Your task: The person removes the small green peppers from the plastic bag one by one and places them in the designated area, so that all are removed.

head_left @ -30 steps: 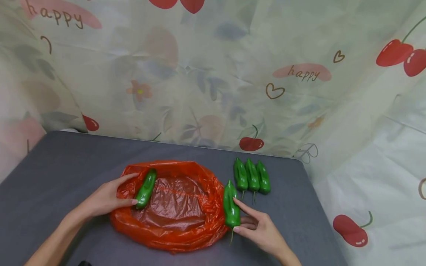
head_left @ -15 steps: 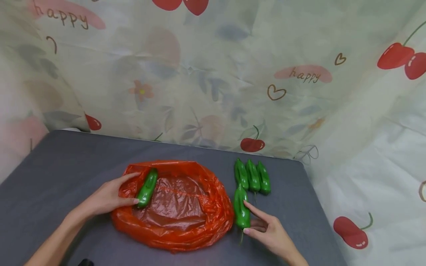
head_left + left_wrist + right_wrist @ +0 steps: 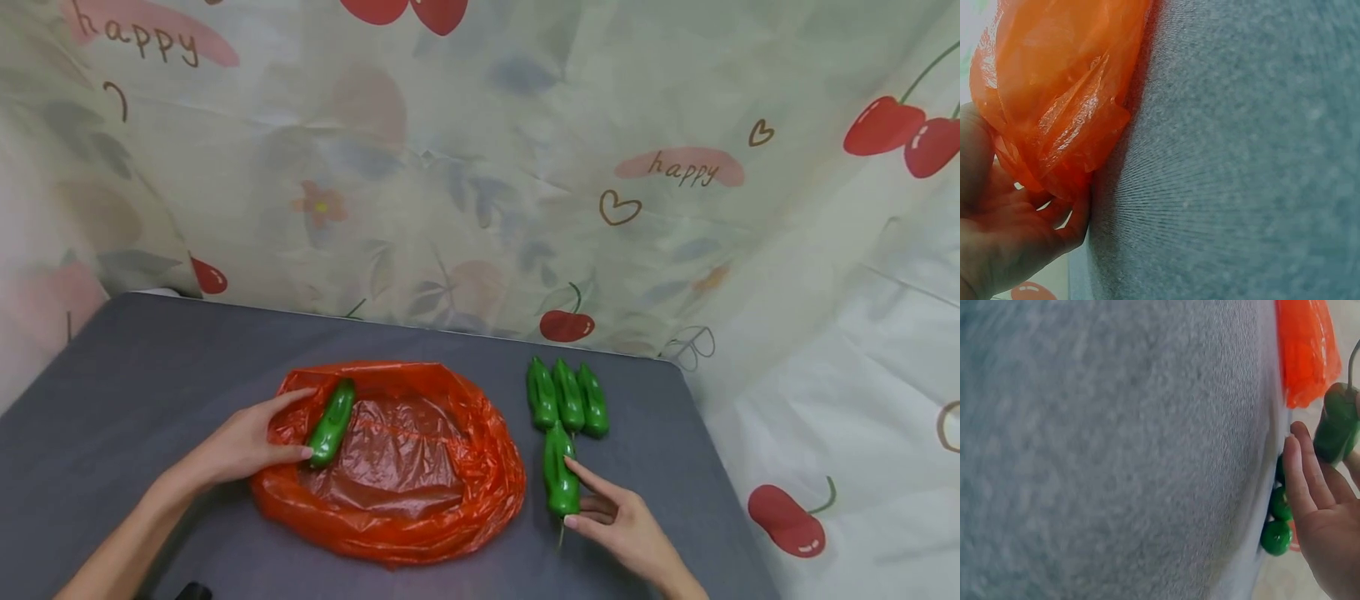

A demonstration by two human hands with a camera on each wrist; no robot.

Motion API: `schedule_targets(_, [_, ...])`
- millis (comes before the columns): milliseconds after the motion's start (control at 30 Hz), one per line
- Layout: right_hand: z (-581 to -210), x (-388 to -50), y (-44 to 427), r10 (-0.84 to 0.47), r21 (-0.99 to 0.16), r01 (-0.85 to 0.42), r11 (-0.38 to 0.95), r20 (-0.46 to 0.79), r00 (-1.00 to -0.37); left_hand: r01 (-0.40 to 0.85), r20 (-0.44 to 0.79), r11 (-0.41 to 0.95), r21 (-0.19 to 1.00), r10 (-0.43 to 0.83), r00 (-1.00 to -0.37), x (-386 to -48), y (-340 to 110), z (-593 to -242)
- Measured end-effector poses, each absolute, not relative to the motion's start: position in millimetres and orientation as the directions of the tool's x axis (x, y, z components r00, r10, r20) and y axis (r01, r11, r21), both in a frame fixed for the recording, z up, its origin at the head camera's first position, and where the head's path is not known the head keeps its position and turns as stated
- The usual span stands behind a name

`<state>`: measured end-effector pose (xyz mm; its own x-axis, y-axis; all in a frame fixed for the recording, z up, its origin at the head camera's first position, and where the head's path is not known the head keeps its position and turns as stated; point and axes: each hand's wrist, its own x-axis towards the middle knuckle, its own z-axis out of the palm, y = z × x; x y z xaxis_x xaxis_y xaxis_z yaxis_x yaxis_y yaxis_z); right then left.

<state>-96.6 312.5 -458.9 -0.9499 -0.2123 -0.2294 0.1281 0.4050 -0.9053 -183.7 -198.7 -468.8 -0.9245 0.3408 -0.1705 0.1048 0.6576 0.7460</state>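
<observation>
Before me at twelve o'clock, behind the grey surface, hangs a pale printed cloth. Clock positions in my head view: one pink "happy" label at ten, a second pink label at two, an orange flower print at ten nearer the centre, a red cherry print at four. A black object, cropped, shows between seven and eight.

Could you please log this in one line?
left hand: grips red bag; right hand: holds green pepper; bag: one pepper; table: three peppers
</observation>
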Motion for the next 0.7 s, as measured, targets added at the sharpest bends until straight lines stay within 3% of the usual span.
schedule_targets(700, [-472,-99,326,-0.184,-0.882,0.187,0.433,-0.289,-0.939,0.113,-0.189,0.676,0.728,0.356,-0.915,-185,-200,-468])
